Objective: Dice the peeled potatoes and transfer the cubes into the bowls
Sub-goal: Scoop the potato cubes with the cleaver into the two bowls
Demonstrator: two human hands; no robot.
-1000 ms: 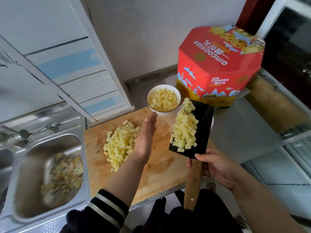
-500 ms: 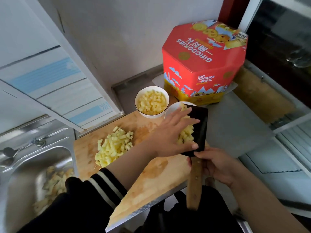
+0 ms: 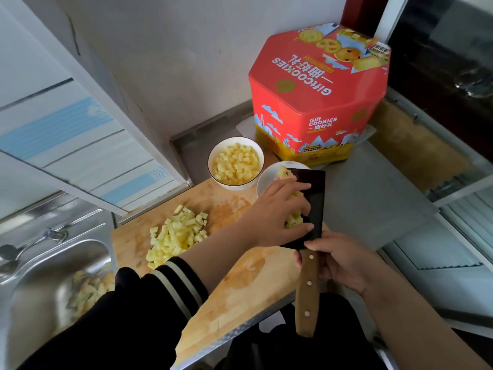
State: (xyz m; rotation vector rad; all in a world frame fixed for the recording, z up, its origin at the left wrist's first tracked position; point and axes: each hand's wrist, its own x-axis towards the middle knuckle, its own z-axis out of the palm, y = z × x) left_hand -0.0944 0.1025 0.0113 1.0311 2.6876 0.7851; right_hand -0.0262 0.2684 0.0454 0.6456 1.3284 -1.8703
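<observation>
Potato cubes point(image 3: 293, 218) under left hand point(image 3: 277, 212) on cleaver point(image 3: 316, 193); right hand point(image 3: 338, 260) grips handle.

We saw the potato cubes point(image 3: 178, 235) heaped on the cutting board point(image 3: 240, 284), the sink point(image 3: 40, 276) to its left, two bowls point(image 3: 235, 162) at its far edge, and the cookie tin point(image 3: 317, 102) behind them.

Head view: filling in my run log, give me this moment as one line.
step: unloading cubes | left hand pushes potato cubes off cleaver toward second bowl | right hand grips handle
</observation>
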